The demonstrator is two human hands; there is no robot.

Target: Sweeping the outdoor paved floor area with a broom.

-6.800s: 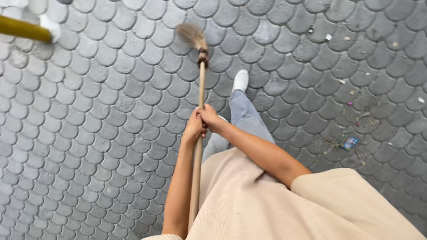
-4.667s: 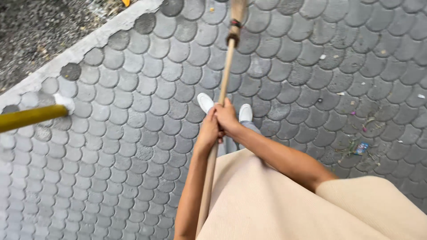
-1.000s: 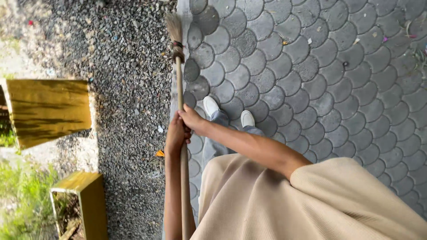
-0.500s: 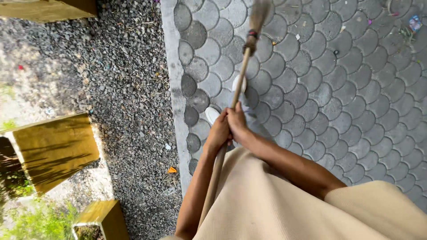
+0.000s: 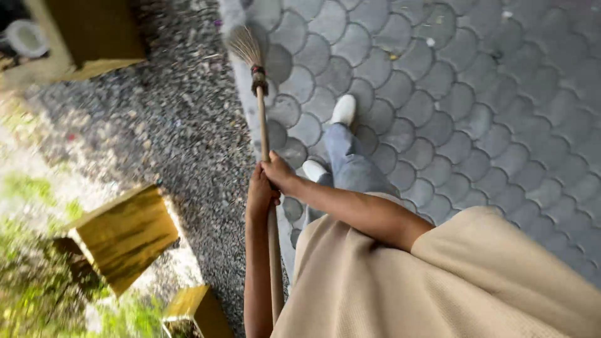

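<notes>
- Gripping the broom (image 5: 263,119) handle: left hand (image 5: 261,193) below, right hand (image 5: 278,173) above, both closed around it
- Bristles rest at the paving (image 5: 438,94) edge beside gravel (image 5: 181,125)

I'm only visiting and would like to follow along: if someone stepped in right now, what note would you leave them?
Left hand and right hand both grip the wooden broom handle.
The bristle head rests at the pale curb between gravel and scalloped grey pavers.
Small litter specks lie on the pavers at the top.
How much is swept cannot be told.
</notes>
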